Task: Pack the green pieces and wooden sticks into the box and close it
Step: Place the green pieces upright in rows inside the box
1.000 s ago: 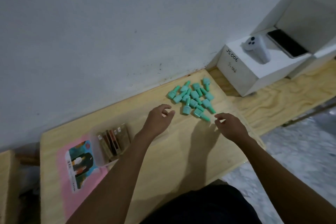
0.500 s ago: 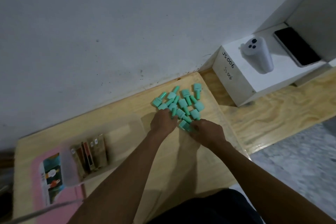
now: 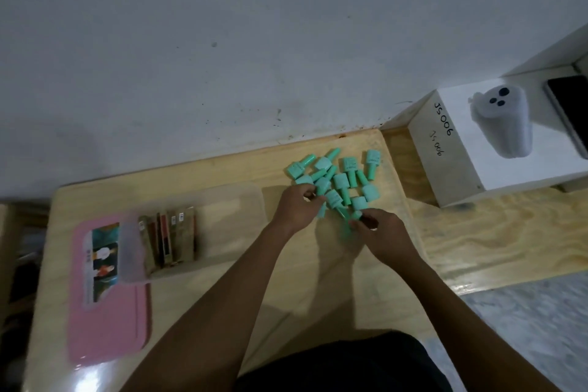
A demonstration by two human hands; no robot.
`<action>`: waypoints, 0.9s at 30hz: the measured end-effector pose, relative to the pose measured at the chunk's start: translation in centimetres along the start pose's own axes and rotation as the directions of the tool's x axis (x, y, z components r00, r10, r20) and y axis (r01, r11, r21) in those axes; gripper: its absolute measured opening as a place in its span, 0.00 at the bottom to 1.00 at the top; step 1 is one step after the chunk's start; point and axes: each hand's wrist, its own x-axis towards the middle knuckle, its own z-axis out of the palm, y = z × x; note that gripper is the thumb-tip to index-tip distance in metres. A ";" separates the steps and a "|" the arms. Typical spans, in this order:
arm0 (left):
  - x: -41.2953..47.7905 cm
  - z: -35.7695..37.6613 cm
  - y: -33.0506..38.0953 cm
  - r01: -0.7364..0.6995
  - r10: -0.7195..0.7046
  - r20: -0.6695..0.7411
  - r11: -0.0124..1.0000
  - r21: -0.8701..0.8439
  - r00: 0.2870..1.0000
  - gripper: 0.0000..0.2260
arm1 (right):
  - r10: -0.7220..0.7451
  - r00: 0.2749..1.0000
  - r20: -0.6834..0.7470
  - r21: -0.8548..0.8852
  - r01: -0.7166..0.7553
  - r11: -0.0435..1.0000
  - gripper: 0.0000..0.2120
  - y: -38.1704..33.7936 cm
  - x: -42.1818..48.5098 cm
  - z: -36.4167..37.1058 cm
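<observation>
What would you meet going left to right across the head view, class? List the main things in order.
Pink lid → clear box holding wooden sticks → left hand → right hand → white box → phone.

Mint green all over the green pieces (image 3: 337, 180), one flat shade, clustered on the pale yellow-tan table (image 3: 203, 296) with its faint wavy grain. The box (image 3: 229, 200) is frosted, see-through, nearly colourless. The wooden sticks (image 3: 168, 239) inside it run brown and dull olive, one streaked red and black, with small white labels near the tops. Over to the left, the lid (image 3: 108, 321) is plain bubblegum pink, with a picture label (image 3: 103, 256) in teal and dark tones, white and orange-red figures on it. The wall (image 3: 222, 41) is grey-white, flecked with dark specks low down. The white block (image 3: 496, 162) has black handwriting.
</observation>
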 end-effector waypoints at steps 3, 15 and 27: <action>-1.3 -2.8 0.1 -0.048 0.044 -0.027 0.991 -0.128 0.999 0.10 | -0.063 0.996 -0.069 0.111 0.071 0.991 0.07 -1.0 -0.2 -0.3; -5.3 -14.2 -3.7 -0.120 0.009 -0.349 0.947 -0.298 0.937 0.12 | -0.247 0.956 -0.159 0.247 0.280 0.928 0.11 -12.8 -0.2 3.9; -5.9 -15.5 -7.7 -0.128 0.062 -0.368 0.979 -0.157 0.928 0.13 | -0.388 0.920 0.043 -0.288 0.384 0.877 0.08 -15.6 2.6 9.4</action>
